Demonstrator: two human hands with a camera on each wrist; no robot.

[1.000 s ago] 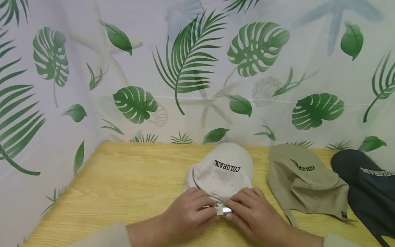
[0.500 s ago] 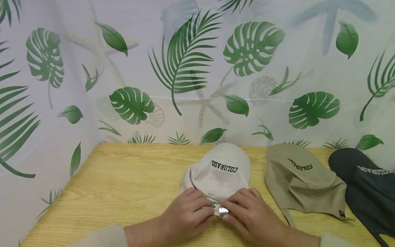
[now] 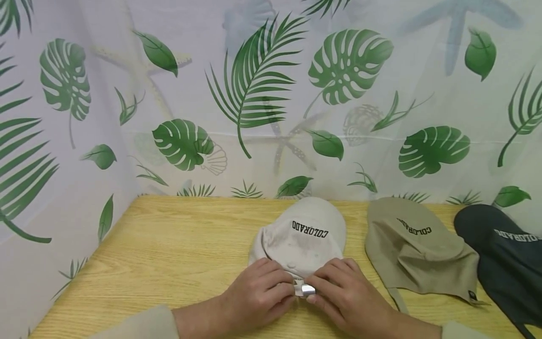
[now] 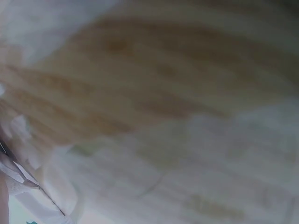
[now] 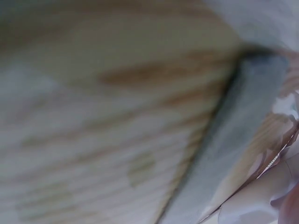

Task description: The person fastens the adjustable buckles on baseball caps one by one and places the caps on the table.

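Observation:
An off-white baseball cap (image 3: 311, 245) with dark COLORADO lettering lies on the table, its brim toward the back wall and the lettering upside down. At its near edge is a short pale strap (image 3: 298, 288) with a shiny metal buckle (image 3: 308, 289). My left hand (image 3: 264, 292) pinches the strap's left side between thumb and fingers. From the other side, my right hand (image 3: 345, 296) grips the strap at the buckle, thumb tip below the metal. The curled fingers hide the strap's ends. Both wrist views are mostly blurred.
To the right lie a khaki cap (image 3: 419, 254) and a dark navy cap (image 3: 499, 259), the latter cut off by the view's edge. The wood-grain table (image 3: 169, 249) meets a leaf-print cloth wall (image 3: 254, 165) at the back and left.

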